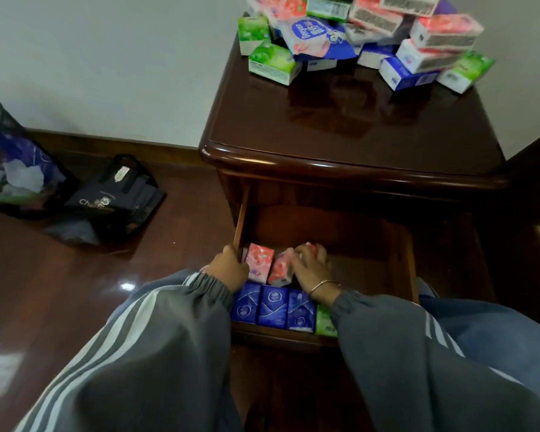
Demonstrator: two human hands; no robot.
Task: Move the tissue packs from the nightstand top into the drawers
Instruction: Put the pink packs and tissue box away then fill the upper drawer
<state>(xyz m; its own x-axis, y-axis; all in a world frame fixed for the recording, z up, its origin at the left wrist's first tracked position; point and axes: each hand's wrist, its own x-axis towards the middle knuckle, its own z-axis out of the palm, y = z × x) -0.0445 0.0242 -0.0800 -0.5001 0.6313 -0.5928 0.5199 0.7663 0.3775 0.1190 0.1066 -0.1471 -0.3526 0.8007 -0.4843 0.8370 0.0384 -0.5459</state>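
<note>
Hands in drawer, seating pink packs: left hand steadies one, right hand clasps another. Pile waits on nightstand. Next: let go, fetch more.

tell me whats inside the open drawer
Three blue packs in front, a green pack partly under the right sleeve, pink packs behind. Both hands hide some of them.

Nightstand: dark, glossy lacquered wood. Floor: polished, reflective wood. Tissue packs: shiny plastic film. Sleeves: matt cloth. Bracelet: thin, probably metal. Bin: black mesh.
</note>
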